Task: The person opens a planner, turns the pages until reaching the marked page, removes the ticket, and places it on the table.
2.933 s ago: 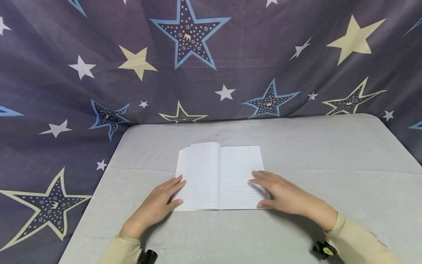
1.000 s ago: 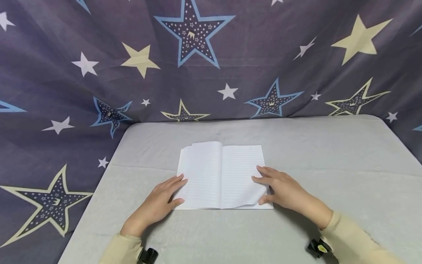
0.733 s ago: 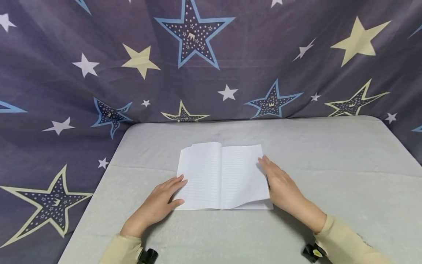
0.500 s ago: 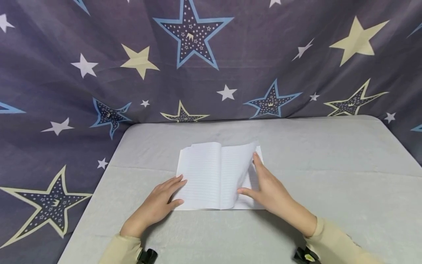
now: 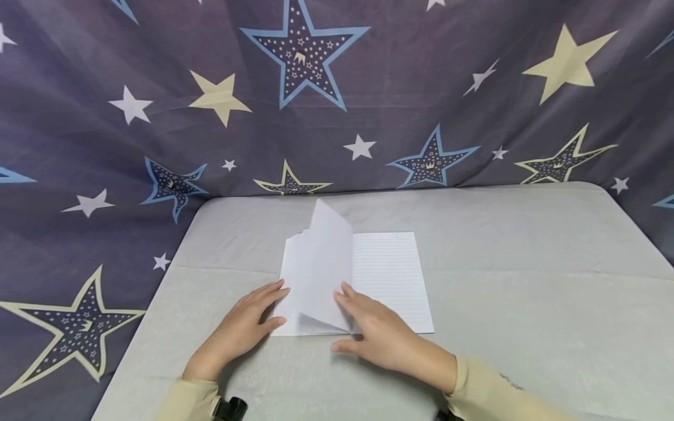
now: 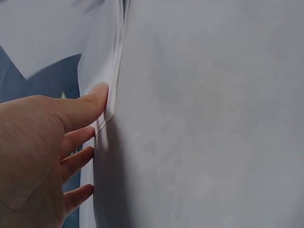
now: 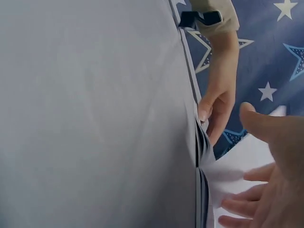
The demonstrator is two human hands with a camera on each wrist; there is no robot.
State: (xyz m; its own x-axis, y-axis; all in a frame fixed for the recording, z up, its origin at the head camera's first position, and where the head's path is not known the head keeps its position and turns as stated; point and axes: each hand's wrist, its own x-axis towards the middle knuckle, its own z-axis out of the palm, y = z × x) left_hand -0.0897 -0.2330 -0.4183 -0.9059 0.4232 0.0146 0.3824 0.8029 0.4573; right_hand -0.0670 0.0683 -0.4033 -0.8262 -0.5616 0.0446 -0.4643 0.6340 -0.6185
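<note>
An open lined notebook [image 5: 394, 275] lies on the table in the head view. One leaf [image 5: 329, 257] stands up from the spine, leaning over the left side with its far corner raised. My left hand [image 5: 239, 327] rests at the notebook's lower left edge, fingers spread on the page and thumb near the bottom corner. The left wrist view shows that thumb [image 6: 97, 99] on the page edge. My right hand [image 5: 381, 333] is at the spine, its extended fingertips against the raised leaf and its thumb apart. In the right wrist view its fingers [image 7: 244, 206] are loosely spread beside the paper.
The notebook lies on a table covered with pale grey cloth [image 5: 526, 280]. Behind and to the left hangs a dark curtain [image 5: 400, 88] printed with stars. Small black devices [image 5: 230, 407] sit at both wrists, below the beige sleeves [image 5: 189, 397].
The right hand has lifted the right-hand leaf by its outer edge and swept it leftward across the spine, exposing another lined page. The left hand has stayed almost in place.
</note>
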